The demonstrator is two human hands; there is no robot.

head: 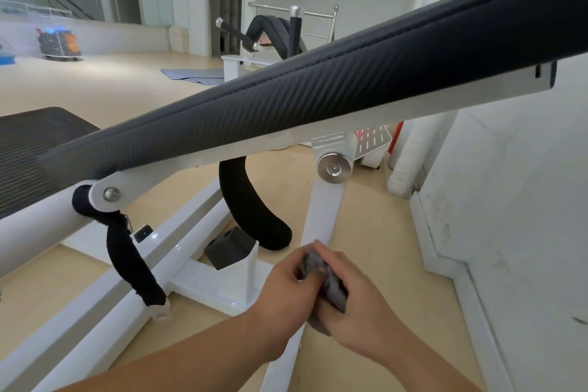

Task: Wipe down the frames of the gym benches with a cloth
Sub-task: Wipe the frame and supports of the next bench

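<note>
Where the grey cloth [322, 275] sits bunched against the bench's white support strut [325, 210], we grip it with both hands: left hand [286, 291] pinching its edge, right hand [354, 301] curled round it, below the slanted black backrest pad [318, 89].

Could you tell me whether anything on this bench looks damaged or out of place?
The black padding under the lower hinge looks frayed and hangs loose over the white frame instead of wrapping it snugly.
</note>
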